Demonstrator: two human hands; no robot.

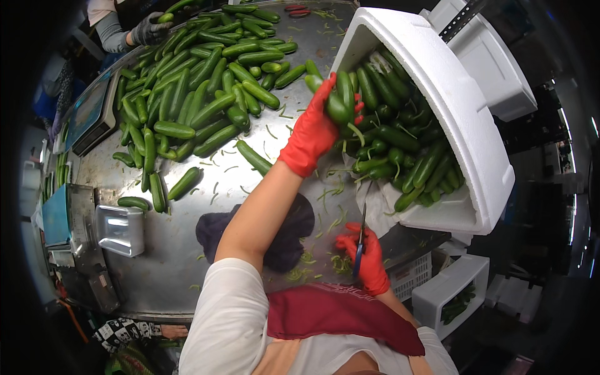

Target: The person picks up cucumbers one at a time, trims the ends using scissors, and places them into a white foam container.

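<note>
My left hand [314, 128], in a red rubber glove, is raised at the mouth of a tilted white foam box [465, 119] and grips a few green cucumbers [339, 100]. The box holds many more cucumbers [406, 150]. My right hand [369, 259], also red-gloved, rests near the table's front edge and holds scissors [360, 240] with blue handles, blades pointing up toward the box. A large pile of cucumbers [194, 87] lies on the metal table [169, 244] to the left.
Another person's grey-gloved hand [150, 30] reaches into the pile at the far left. A scale [87, 115] and a metal scoop [119, 228] sit at the table's left. A dark cloth [294, 225] lies under my arm. More white foam boxes [459, 287] stand at right and below.
</note>
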